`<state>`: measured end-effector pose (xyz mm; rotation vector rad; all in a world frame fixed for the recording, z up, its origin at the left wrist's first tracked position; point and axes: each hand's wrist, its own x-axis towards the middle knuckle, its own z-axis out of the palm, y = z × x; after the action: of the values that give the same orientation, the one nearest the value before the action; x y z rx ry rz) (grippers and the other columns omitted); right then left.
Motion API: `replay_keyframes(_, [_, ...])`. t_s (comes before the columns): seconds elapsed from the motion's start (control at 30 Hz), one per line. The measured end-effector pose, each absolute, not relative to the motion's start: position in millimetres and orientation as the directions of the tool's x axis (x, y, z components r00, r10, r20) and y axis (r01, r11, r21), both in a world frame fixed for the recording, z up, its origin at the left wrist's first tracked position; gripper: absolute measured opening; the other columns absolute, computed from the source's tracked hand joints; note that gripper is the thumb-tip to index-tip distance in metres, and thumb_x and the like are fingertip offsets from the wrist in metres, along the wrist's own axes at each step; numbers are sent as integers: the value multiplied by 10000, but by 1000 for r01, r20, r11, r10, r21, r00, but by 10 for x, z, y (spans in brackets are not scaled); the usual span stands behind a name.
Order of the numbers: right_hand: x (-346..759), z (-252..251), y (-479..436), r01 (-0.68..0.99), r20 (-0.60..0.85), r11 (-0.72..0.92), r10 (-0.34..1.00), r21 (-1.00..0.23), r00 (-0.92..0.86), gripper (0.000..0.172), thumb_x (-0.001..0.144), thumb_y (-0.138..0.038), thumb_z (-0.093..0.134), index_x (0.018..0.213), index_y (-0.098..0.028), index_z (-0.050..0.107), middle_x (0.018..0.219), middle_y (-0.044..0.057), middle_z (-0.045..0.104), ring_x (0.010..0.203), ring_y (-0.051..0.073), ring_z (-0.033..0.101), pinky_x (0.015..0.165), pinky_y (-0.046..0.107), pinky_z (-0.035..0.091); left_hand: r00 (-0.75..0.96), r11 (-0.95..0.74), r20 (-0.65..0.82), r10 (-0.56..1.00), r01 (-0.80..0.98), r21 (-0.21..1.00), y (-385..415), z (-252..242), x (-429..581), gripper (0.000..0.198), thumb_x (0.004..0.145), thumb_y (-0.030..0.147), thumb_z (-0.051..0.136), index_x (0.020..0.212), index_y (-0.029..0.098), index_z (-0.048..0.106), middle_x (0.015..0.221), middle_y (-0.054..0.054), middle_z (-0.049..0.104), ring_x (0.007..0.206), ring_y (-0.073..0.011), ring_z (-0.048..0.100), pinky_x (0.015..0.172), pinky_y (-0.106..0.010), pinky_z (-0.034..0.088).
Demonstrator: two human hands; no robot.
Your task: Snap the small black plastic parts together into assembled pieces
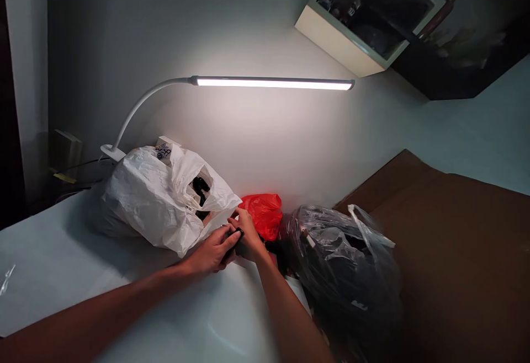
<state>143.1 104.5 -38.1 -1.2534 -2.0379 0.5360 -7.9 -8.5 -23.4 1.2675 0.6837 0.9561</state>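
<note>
Small black object (pixel 237 234), just right of the white bag (pixel 141 197). Left hand (pixel 216 248) grasping it; right hand (pixel 247 236) beside the bag's edge, grip hidden, cannot tell. 1 lit lamp (pixel 273 83) above bag.

A: Dark item (pixel 239 234)?
B: Largely covered by the left hand (pixel 213 248); identity unresolved.
A: White bag (pixel 141 197)?
B: Contents mostly concealed; black parts (pixel 201 185) in its opening, not identifiable.
A: Cabinet (pixel 337 43)?
B: Interior blurred, objects (pixel 353 9) too small to tell.
A: Edges?
B: Brown panel (pixel 464 252) and both forearms (pixel 111 309) cut off by the frame. Red bag (pixel 267 214) partly behind right hand (pixel 248 237).
</note>
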Motion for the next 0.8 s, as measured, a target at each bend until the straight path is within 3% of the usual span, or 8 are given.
replay_keyframes(0.13, [1555,-194,804,511,357,446,895,-735,-268,249,887,-427,667,806,-194,631,691,-6,629,633,153,577,588,253,447,441,102,15,897,-241,965,-56,-203,-79,649,790,849,598,982,249,445,534,128,426,387,-63,229,387,-201,181])
replay_keyframes(0.27, [1732,-54,397,202,351,387,916,-900,-192,333,877,-510,760,890,-196,651,612,-31,626,477,121,523,451,232,405,429,100,17,903,-249,963,-60,-178,-76,637,750,793,707,954,244,455,554,128,446,397,-52,238,385,-193,184])
replay_keyframes(0.43, [1874,-77,90,55,366,372,925,-927,-102,329,833,-462,847,859,-182,678,723,43,748,540,168,676,405,226,473,375,47,79,924,-316,948,-24,-214,-47,565,760,676,789,936,225,499,591,119,461,418,-45,272,411,-198,201])
replay_keyframes(0.53, [1887,-141,45,29,399,402,914,-915,-68,299,851,-437,836,885,-182,684,814,79,795,596,196,732,451,260,557,329,-22,125,936,-300,954,-6,-223,-49,482,814,614,766,919,210,527,642,77,541,469,-70,411,455,-210,296])
replay_keyframes(0.63, [1860,-164,5,79,458,461,887,-884,-57,250,902,-418,778,892,-191,674,811,83,802,625,211,752,507,288,600,256,-161,217,942,-220,962,-16,-184,-69,355,868,507,727,918,201,554,826,-6,680,716,-154,648,644,-255,480])
replay_keyframes(0.7, [1833,-148,-39,172,521,523,851,-835,-56,178,927,-361,741,905,-199,670,796,69,794,653,207,756,561,292,612,229,-259,280,932,-118,959,-35,-136,-82,247,893,424,679,927,204,572,934,-28,706,875,-198,694,784,-296,522])
replay_keyframes(0.8, [1796,-104,-104,327,642,627,763,-707,-77,63,936,-260,692,955,-215,652,789,36,769,676,186,737,646,291,613,223,-346,327,918,52,937,-57,-70,-91,134,893,335,608,949,214,595,935,-16,699,895,-208,686,834,-321,526])
